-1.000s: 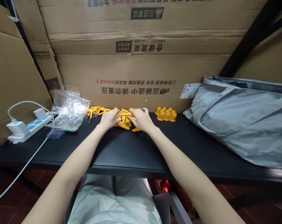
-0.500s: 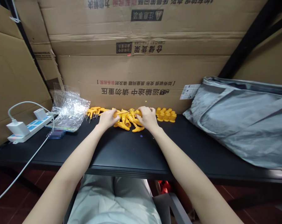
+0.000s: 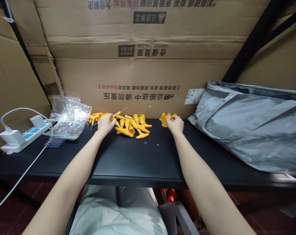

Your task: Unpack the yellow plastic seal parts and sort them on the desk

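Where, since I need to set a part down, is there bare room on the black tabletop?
The black tabletop is bare near its front edge between the left forearm and right forearm, and between the right forearm and the grey fabric bag. The back is crowded: crinkled clear plastic packaging, yellow T-shaped handles, small yellow cups.

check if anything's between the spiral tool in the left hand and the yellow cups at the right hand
Yes: a pile of yellow T-handled pieces lies on the table between the spiral tool and the cups.
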`<state>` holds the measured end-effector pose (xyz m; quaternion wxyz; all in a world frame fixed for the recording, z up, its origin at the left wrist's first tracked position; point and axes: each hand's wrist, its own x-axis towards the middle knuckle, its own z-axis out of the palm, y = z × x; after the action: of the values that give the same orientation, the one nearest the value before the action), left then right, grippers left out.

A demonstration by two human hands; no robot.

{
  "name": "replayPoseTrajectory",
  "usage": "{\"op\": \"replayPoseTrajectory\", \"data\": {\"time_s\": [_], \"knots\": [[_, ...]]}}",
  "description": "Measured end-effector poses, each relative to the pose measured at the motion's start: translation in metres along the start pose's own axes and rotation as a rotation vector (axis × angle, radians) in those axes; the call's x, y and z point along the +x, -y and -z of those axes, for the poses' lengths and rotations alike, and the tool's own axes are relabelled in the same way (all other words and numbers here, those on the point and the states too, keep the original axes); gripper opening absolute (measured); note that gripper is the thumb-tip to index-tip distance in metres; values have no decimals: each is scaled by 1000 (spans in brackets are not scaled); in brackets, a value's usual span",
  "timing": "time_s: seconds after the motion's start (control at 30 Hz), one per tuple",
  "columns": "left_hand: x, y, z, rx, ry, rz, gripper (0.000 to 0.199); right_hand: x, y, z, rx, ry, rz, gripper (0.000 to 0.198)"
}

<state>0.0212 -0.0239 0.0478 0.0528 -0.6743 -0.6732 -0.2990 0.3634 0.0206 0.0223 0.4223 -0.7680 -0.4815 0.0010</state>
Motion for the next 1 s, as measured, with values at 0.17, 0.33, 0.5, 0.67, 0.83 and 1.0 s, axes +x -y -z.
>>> {"op": "replayPoseTrajectory", "data": {"time_s": [0.17, 0.33, 0.5, 0.67, 0.83, 1.0], "knots": [[2, 5, -3, -29, -12, 36, 34, 3, -13, 3, -17, 6, -146, 31], [3, 8, -5, -89, -45, 57, 30, 4, -18, 3, -92, 34, -214, 33], [3, 11, -7, -156, -74, 48, 30, 6, -24, -1, -64, 56, -230, 34], [8, 18, -16, -379, -137, 70, 25, 6, -26, -3, -67, 137, -217, 29], [16, 21, -23, -917, -104, 200, 29, 4, -21, -1, -98, 233, -207, 35], [21, 19, -20, -1296, -70, 374, 32, -5, -3, 9, -174, 274, -249, 73]]}}
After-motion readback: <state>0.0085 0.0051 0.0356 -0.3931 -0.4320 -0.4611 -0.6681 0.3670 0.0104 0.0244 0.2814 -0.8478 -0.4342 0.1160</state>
